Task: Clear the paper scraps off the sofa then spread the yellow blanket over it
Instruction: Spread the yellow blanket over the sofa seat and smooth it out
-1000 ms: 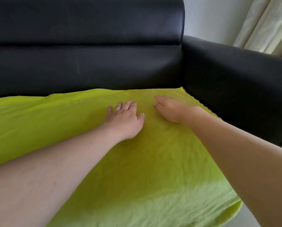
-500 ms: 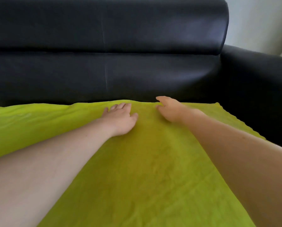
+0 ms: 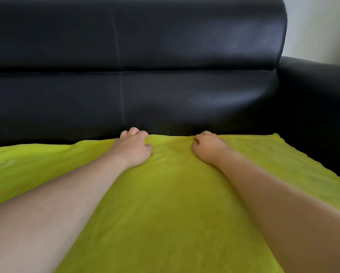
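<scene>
Both hands — left hand (image 3: 132, 149), right hand (image 3: 209, 148) — rest on the yellow blanket (image 3: 171, 203), fingers curled over its far edge against the black sofa (image 3: 165, 99) backrest.

Blanket (image 3: 171, 203) on sofa (image 3: 165, 56), under hands (image 3: 171, 149).

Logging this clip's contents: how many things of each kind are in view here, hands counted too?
Hands: 2, left hand and right hand, both at the blanket's far edge
Yellow blanket: 1
Black sofa: 1
Paper scraps: 0 in view
Total: 4
</scene>
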### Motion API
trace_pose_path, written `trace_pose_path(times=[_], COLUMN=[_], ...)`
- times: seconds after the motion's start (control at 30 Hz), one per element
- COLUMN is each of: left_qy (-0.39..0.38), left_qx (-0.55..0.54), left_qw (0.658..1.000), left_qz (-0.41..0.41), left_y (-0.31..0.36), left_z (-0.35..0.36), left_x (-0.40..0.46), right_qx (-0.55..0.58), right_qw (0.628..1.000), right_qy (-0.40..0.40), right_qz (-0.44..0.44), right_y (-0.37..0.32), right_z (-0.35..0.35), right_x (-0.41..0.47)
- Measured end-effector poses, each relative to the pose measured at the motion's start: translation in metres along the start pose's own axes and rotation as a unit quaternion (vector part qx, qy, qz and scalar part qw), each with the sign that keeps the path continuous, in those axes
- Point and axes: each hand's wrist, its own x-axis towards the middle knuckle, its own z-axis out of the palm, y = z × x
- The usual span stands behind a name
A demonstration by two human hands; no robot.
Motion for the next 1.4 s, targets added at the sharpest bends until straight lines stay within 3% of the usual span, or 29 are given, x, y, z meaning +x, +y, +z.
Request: trace_pose_path(times=[0.13,0.27,0.43,0.53,0.73,0.9,1.0,1.1,1.23,1.3,1.4], left_qy=[-0.111,-0.14,-0.089,-0.053,-0.087,0.028,-0.035,-0.111,0.005,0.025,-0.011], left_qx=[0.017,0.03,0.049,-0.008,-0.038,0.016,0.033,-0.023,-0.161,-0.11,0.04], left_qw=[0.994,0.989,0.994,0.997,0.995,0.993,0.989,0.986,0.986,0.994,0.999], left_qz=[-0.017,-0.021,0.028,0.049,0.019,0.115,0.141,0.125,0.032,-0.007,-0.012], left_y=[-0.012,-0.018,-0.008,-0.009,-0.024,-0.02,-0.013,-0.006,-0.001,-0.001,-0.002], left_z=[0.01,0.009,-0.006,-0.012,0.0,-0.005,-0.017,-0.029,-0.032,-0.026,-0.01], left_x=[-0.005,-0.013,-0.007,-0.006,-0.028,-0.046,-0.042,-0.036,-0.02,-0.009,0.001], right_qx=[0.003,0.029,0.074,0.076,0.068,0.058,0.056,0.054,0.044,0.046,0.047], right_qw=[0.999,0.997,0.995,0.996,0.996,0.997,0.997,0.996,0.996,0.996,0.996], right_qy=[0.033,0.058,0.046,0.037,0.048,0.031,0.029,0.041,0.048,0.043,0.038], right_qz=[-0.019,-0.043,-0.053,-0.039,-0.037,-0.049,-0.046,-0.053,-0.061,-0.058,-0.06], right_y=[0.002,0.001,0.0,0.0,0.002,0.001,0.0,0.0,-0.001,-0.002,-0.002], right_z=[0.006,0.006,0.006,0.008,0.014,0.013,0.012,0.012,0.011,0.011,0.01], right_x=[-0.001,-0.005,-0.008,-0.008,-0.006,-0.007,-0.007,-0.007,-0.008,-0.009,-0.01])
